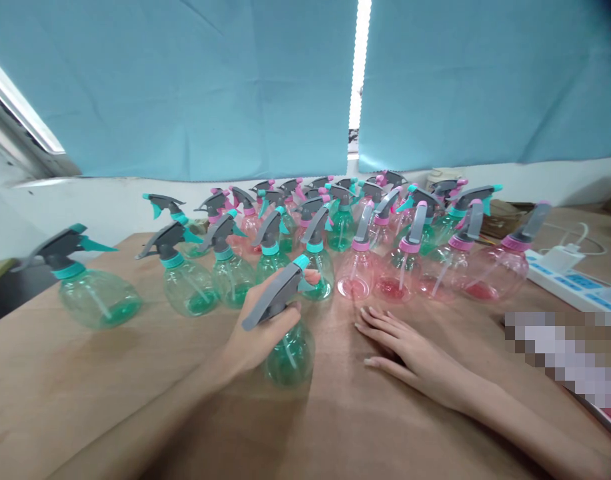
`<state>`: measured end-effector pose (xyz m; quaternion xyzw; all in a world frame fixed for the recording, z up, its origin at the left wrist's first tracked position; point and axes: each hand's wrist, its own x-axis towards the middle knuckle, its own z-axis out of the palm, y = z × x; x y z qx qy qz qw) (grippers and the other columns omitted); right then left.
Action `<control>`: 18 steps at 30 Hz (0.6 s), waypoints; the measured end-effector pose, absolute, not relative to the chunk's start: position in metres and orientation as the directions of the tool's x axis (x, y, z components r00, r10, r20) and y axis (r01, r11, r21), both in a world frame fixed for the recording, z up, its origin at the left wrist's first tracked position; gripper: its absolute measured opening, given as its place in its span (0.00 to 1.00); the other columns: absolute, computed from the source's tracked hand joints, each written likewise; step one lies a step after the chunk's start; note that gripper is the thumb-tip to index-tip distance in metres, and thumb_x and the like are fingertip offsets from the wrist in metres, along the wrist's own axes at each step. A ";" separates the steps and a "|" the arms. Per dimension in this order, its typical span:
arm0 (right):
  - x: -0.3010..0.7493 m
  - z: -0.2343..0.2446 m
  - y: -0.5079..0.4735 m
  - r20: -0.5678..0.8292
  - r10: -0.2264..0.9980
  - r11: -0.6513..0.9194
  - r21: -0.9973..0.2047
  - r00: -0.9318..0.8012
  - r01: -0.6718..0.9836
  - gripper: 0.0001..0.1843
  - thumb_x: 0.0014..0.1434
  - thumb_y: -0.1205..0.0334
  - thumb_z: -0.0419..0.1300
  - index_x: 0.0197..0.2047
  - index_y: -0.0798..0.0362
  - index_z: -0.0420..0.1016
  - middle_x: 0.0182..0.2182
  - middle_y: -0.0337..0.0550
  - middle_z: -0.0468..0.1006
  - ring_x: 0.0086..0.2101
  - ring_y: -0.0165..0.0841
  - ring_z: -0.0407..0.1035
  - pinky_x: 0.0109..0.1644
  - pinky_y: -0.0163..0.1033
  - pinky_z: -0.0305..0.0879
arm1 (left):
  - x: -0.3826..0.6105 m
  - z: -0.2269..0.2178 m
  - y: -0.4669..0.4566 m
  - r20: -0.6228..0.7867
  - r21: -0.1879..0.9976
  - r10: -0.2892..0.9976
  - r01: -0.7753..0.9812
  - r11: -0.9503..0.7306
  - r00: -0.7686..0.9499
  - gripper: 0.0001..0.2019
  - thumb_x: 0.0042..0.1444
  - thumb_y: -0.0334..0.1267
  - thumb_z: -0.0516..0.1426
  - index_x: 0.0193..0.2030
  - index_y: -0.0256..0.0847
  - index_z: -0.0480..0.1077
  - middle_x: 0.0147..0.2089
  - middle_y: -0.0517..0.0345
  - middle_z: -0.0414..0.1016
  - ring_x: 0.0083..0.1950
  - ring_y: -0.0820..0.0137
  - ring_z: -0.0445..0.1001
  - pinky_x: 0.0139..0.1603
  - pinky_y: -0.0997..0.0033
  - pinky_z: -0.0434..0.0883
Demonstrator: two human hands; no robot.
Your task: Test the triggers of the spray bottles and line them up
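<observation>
My left hand (258, 333) grips a green spray bottle (289, 357) around its neck, just below the grey trigger head, with the bottle standing on the brown table (85, 393). My right hand (402, 347) lies flat on the table to the right of that bottle, fingers spread, holding nothing. Behind both hands stand several green spray bottles (188, 283) on the left and several pink spray bottles (400, 277) on the right, all upright with grey trigger heads.
One green bottle (92, 293) stands apart at the far left. A white power strip (570, 283) with a plugged-in cable lies at the right edge. A blurred patch covers something at the lower right. Blue curtains hang behind the table.
</observation>
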<state>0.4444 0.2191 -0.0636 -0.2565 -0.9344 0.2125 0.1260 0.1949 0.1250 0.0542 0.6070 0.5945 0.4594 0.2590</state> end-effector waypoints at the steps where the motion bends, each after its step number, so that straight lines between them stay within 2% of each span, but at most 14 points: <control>1: 0.444 -0.063 0.219 0.125 0.534 0.777 -0.462 -0.836 0.427 0.32 0.65 0.45 0.51 0.68 0.43 0.52 0.68 0.42 0.51 0.66 0.46 0.44 0.67 0.59 0.45 | 0.195 0.053 0.125 0.250 0.859 0.959 0.488 -0.155 -0.135 0.22 0.47 0.31 0.53 0.49 0.49 0.72 0.28 0.64 0.72 0.22 0.70 0.64 0.24 0.70 0.61; 4: 0.444 -0.062 0.219 0.120 0.535 0.776 -0.462 -0.837 0.430 0.32 0.65 0.44 0.51 0.68 0.43 0.53 0.68 0.43 0.51 0.66 0.45 0.44 0.68 0.59 0.44 | 0.194 0.051 0.125 0.265 0.855 0.953 0.492 -0.162 -0.148 0.20 0.48 0.32 0.54 0.49 0.49 0.72 0.29 0.63 0.74 0.24 0.69 0.67 0.26 0.69 0.65; 7: 0.443 -0.063 0.219 0.119 0.533 0.779 -0.455 -0.838 0.431 0.32 0.65 0.44 0.51 0.68 0.45 0.53 0.68 0.43 0.51 0.66 0.45 0.43 0.68 0.59 0.44 | 0.194 0.050 0.125 0.275 0.858 0.945 0.489 -0.157 -0.180 0.15 0.51 0.35 0.57 0.47 0.46 0.73 0.28 0.61 0.75 0.27 0.66 0.71 0.33 0.64 0.71; 12: 0.442 -0.065 0.219 0.135 0.532 0.789 -0.438 -0.836 0.432 0.31 0.65 0.44 0.50 0.67 0.47 0.56 0.68 0.44 0.52 0.66 0.45 0.44 0.68 0.59 0.44 | 0.196 0.054 0.118 0.226 0.868 0.962 0.480 -0.127 -0.155 0.19 0.54 0.41 0.58 0.54 0.45 0.69 0.41 0.54 0.79 0.39 0.61 0.76 0.43 0.58 0.74; 15: 0.442 -0.063 0.218 0.144 0.526 0.794 -0.437 -0.838 0.423 0.31 0.65 0.44 0.50 0.67 0.46 0.55 0.67 0.45 0.53 0.66 0.45 0.45 0.67 0.59 0.45 | 0.197 0.055 0.116 0.206 0.867 0.963 0.489 -0.098 -0.173 0.21 0.55 0.43 0.59 0.56 0.46 0.67 0.46 0.52 0.78 0.46 0.59 0.76 0.51 0.54 0.72; 18: 0.441 -0.059 0.218 0.118 0.524 0.795 -0.423 -0.844 0.435 0.32 0.65 0.43 0.50 0.67 0.47 0.56 0.67 0.45 0.53 0.66 0.45 0.46 0.67 0.58 0.48 | 0.195 0.052 0.114 0.224 0.861 0.962 0.495 -0.122 -0.153 0.22 0.53 0.42 0.61 0.55 0.47 0.68 0.53 0.52 0.76 0.54 0.57 0.74 0.55 0.55 0.70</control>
